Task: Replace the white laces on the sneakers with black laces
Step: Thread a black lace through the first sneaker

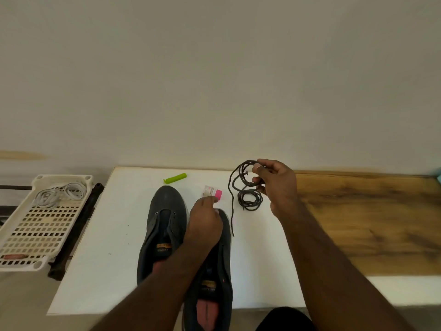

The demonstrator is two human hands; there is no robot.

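Note:
Two dark grey sneakers without laces lie side by side on a white board (100, 247), toes pointing away: the left sneaker (164, 225) and the right sneaker (214, 278). My right hand (278, 185) holds a loose coil of black lace (243, 180) above the board, one end trailing down beside the right sneaker. A second black lace (249, 199) lies coiled on the board under it. My left hand (205, 218) hovers over the right sneaker's toe, fingertips at a small pink-and-white tape roll (213, 192); whether it grips the roll is unclear.
A white perforated plastic tray (35, 232) at the left holds the white laces (59, 193). A green plastic clip (175, 177) lies near the board's far edge. Bare wooden tabletop (372, 223) extends to the right. A dark bar (76, 228) lies between tray and board.

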